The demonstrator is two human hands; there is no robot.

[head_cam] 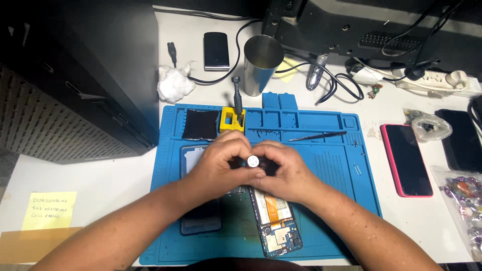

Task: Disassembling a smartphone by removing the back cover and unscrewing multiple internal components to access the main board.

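over the middle of a blue repair mat (pixel 331 221), two bare hands are brought together. the left hand (pixel 218 160) and the right hand (pixel 281 173) are both curled around a small dark tool with a round silver end cap (pixel 252 161), which is seen end-on between them. the fingers of both hands are closed on this tool, the thumbs and fingertips pressed close to the cap; what kind of tool it is cannot be told, since its shaft is hidden by the hands.

just below the hands, an opened smartphone (pixel 276 221) is laid on the mat, its back removed so that the battery and circuit board are shown. to its left, partly covered by the left forearm, a dark phone back cover (pixel 201 221) is seen. at the top of the mat, a yellow block (pixel 232 120) is set in a compartment, with a screwdriver (pixel 236 95) stood upright in it. beside it, a black cloth square (pixel 200 124) is placed. metal tweezers (pixel 316 135) are laid along the upper ledge of the mat.

beyond the mat, a steel cup (pixel 261 62), a wad of white cotton (pixel 174 83) and a small black device (pixel 216 50) are found on the white table (pixel 100 175). to the right, well apart from the hands, a phone with a pink case (pixel 405 159) is laid face up. a yellow sticky note (pixel 49 210) is stuck at the left edge.
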